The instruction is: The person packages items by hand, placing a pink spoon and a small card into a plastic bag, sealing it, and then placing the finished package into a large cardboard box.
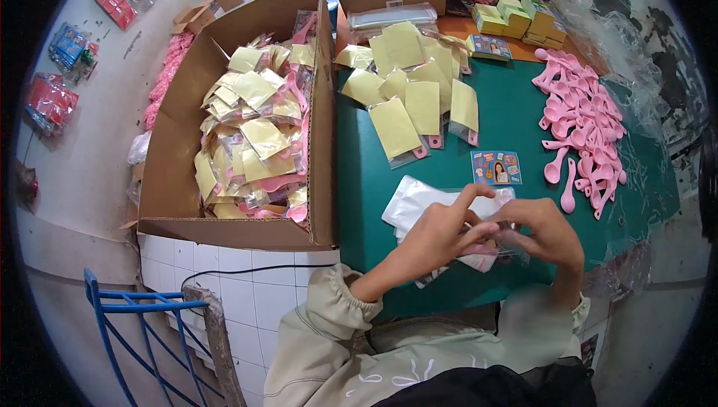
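My left hand [441,231] and my right hand [550,229] meet over the near part of the green table, fingers bent and pinched around a small clear plastic bag [514,241]. Something pink [481,251] shows just below the fingertips; its shape is mostly hidden. A stack of clear plastic bags [407,201] lies beside and under my left hand. Just beyond my hands is a blue picture card [496,168]. To the right spreads a heap of pink plastic spoons [580,119].
Packed bags with yellowish cards [396,127] lie on the green table [366,235]. A large cardboard box [239,233] full of similar packs stands at left. Card stacks [516,18] sit at the back, loose plastic film [636,71] along the right. A blue metal frame [146,306] is lower left.
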### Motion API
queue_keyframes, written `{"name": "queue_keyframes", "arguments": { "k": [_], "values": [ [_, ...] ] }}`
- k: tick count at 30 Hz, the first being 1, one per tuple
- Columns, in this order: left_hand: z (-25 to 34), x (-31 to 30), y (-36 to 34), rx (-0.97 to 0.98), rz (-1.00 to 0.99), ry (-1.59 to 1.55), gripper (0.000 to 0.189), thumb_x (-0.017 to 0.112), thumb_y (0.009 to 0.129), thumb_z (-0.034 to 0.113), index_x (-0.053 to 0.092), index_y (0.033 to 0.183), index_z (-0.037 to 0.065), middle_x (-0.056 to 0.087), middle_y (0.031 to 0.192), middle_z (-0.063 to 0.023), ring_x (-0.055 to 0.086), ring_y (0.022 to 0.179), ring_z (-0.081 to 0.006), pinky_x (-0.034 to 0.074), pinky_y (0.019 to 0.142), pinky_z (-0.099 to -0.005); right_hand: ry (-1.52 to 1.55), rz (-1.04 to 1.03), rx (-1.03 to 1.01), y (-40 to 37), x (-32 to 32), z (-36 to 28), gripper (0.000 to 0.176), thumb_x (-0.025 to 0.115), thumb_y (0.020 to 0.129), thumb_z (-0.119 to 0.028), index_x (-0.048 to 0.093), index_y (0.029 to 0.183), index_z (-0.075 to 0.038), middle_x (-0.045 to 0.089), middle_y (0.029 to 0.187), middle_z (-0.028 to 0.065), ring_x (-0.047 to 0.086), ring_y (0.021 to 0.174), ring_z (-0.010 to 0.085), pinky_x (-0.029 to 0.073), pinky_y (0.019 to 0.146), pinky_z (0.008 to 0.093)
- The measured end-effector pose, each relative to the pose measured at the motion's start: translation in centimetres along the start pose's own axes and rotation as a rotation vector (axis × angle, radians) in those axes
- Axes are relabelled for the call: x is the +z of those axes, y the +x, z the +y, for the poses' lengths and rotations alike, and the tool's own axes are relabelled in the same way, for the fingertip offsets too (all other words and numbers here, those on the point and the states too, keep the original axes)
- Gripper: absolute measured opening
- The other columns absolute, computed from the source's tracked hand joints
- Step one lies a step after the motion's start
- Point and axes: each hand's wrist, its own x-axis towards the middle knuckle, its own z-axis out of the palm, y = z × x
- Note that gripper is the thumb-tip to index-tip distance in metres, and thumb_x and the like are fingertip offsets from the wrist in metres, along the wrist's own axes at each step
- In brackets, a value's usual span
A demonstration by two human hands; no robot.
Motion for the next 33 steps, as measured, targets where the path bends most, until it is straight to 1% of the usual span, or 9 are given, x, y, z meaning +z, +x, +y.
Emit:
{"name": "queue_keyframes", "arguments": {
  "k": [4, 7, 10, 13, 16, 22, 25, 28, 33],
  "values": [
    [0.3, -2.2, -2.5, -0.002, -0.057, 0.072, 0.052, 0.067, 0.082, 0.025, 0.041, 0.123, 0.008, 0.068, 0.089, -0.0137, 0.067, 0.081, -0.0217, 0.05, 0.067, -0.0306, 0.241, 0.066, 0.299, -1.2, 0.4, -0.3, 0.016, 0.07, 0.073, -0.007, 0.065, 0.088, -0.004, 0.063, 0.076, 0.008, 0.059, 0.069, 0.0137, 0.044, 0.06, 0.025],
    [-2.1, -3.7, -4.0, -0.005, -0.073, -0.124, 0.053, 0.067, 0.083, 0.016, 0.038, 0.127, 0.009, 0.067, 0.09, -0.0112, 0.065, 0.086, -0.016, 0.052, 0.068, -0.0286, 0.348, 0.285, 0.298, -2.3, 2.3, 1.5, 0.017, 0.071, 0.072, -0.005, 0.066, 0.087, -0.002, 0.063, 0.073, 0.0039, 0.056, 0.071, 0.0061, 0.044, 0.061, 0.0227],
    [-2.7, -3.5, -5.2, -0.034, 0.045, -0.162, 0.054, 0.068, 0.082, 0.011, 0.04, 0.128, 0.007, 0.066, 0.091, -0.0099, 0.062, 0.081, -0.0128, 0.05, 0.071, -0.0255, 0.378, 0.174, 0.392, -2.3, 2.4, 1.1, 0.014, 0.071, 0.071, -0.002, 0.064, 0.083, 0.001, 0.061, 0.073, 0.0025, 0.054, 0.073, 0.004, 0.043, 0.062, 0.0216],
    [-2.2, -3.5, -5.6, -0.051, 0.096, -0.222, 0.055, 0.067, 0.082, 0.008, 0.039, 0.129, 0.007, 0.066, 0.087, -0.0073, 0.061, 0.079, -0.01, 0.05, 0.069, -0.0237, 0.87, 0.143, 0.48, -1.7, 2.3, -0.8, 0.013, 0.072, 0.071, 0.0, 0.061, 0.079, 0.003, 0.06, 0.073, 0.0022, 0.055, 0.071, 0.0055, 0.043, 0.06, 0.0216],
    [-2.2, -3.3, -5.8, -0.083, 0.085, -0.308, 0.058, 0.068, 0.081, 0.008, 0.037, 0.13, 0.007, 0.065, 0.084, -0.0063, 0.061, 0.077, -0.0091, 0.05, 0.067, -0.0234, 0.811, 0.035, 0.538, -2.7, 1.9, -0.1, 0.014, 0.071, 0.072, 0.002, 0.058, 0.077, 0.004, 0.061, 0.076, 0.0024, 0.057, 0.069, 0.007, 0.045, 0.059, 0.0218],
    [-1.0, -2.7, -5.9, -0.131, 0.007, -0.074, 0.06, 0.066, 0.083, 0.012, 0.033, 0.133, 0.008, 0.068, 0.088, -0.0124, 0.066, 0.082, -0.0159, 0.051, 0.07, -0.0263, 0.787, 0.336, 0.397, -2.7, 3.4, -0.9, 0.011, 0.068, 0.072, 0.007, 0.059, 0.077, 0.002, 0.062, 0.078, 0.0055, 0.058, 0.065, 0.0083, 0.046, 0.058, 0.0224],
    [-2.3, -0.9, -5.7, 0.058, 0.389, 0.095, 0.063, 0.059, 0.088, 0.013, 0.021, 0.138, 0.007, 0.065, 0.097, -0.0169, 0.066, 0.086, -0.0204, 0.052, 0.071, -0.0277, 0.276, 0.574, 0.22, -2.5, 3.9, -0.5, 0.017, 0.069, 0.07, 0.004, 0.061, 0.084, 0.001, 0.062, 0.077, 0.0076, 0.061, 0.069, 0.0134, 0.048, 0.06, 0.0251],
    [-3.2, 0.3, -6.6, -0.085, 0.219, -0.248, 0.064, 0.048, 0.094, 0.016, 0.006, 0.141, 0.008, 0.06, 0.108, -0.0192, 0.064, 0.094, -0.0249, 0.052, 0.074, -0.0301, -0.058, 0.472, 0.094, -1.3, 3.3, -2.8, 0.028, 0.069, 0.069, -0.002, 0.061, 0.095, 0.0, 0.062, 0.079, 0.0103, 0.063, 0.08, 0.0221, 0.051, 0.068, 0.0293],
    [-4.0, 2.7, -8.1, -0.222, 0.1, -0.581, 0.057, 0.029, 0.1, 0.021, -0.007, 0.143, 0.01, 0.056, 0.114, -0.0223, 0.06, 0.102, -0.0271, 0.052, 0.081, -0.0353, 0.058, -0.056, 0.013, -1.9, 4.2, -2.3, 0.042, 0.069, 0.072, -0.009, 0.054, 0.111, -0.006, 0.047, 0.119, 0.0148, 0.056, 0.097, 0.0286, 0.048, 0.08, 0.0359]
  ]
}}
